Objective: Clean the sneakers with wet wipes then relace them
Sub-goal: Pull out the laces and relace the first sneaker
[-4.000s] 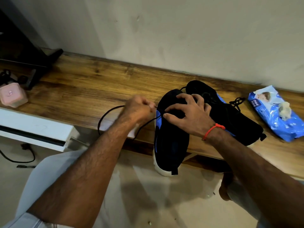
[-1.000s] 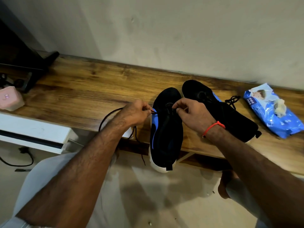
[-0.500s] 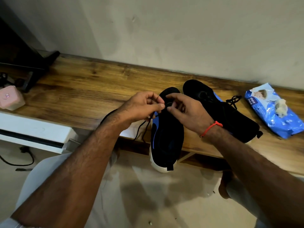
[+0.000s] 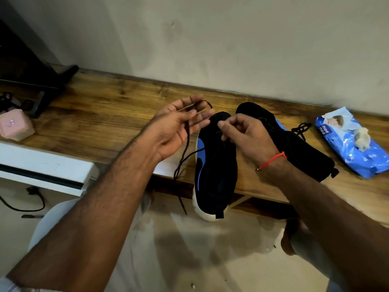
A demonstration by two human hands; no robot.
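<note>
Two black sneakers with blue sides lie on a wooden bench (image 4: 105,123). The near sneaker (image 4: 216,175) points toward the wall, and its white heel hangs over the front edge. My left hand (image 4: 179,125) is raised palm up just left of its toe and holds a dark shoelace (image 4: 185,148) looped between its fingertips. The lace runs down across the palm and hangs past the bench edge. My right hand (image 4: 242,133) pinches the lace at the top of the near sneaker. The far sneaker (image 4: 294,148) lies behind my right hand, with its lace bunched at its right side.
A blue pack of wet wipes (image 4: 349,148) with a crumpled used wipe (image 4: 362,138) on top lies at the right end of the bench. A pink box (image 4: 14,125) and a black stand (image 4: 48,85) are at the left. A white unit (image 4: 46,171) sits below the bench.
My left hand has turned palm up and spread, lifting the lace away from the sneaker. Half a second ago both hands were close together at the toe. My right hand stays at the sneaker's top.
</note>
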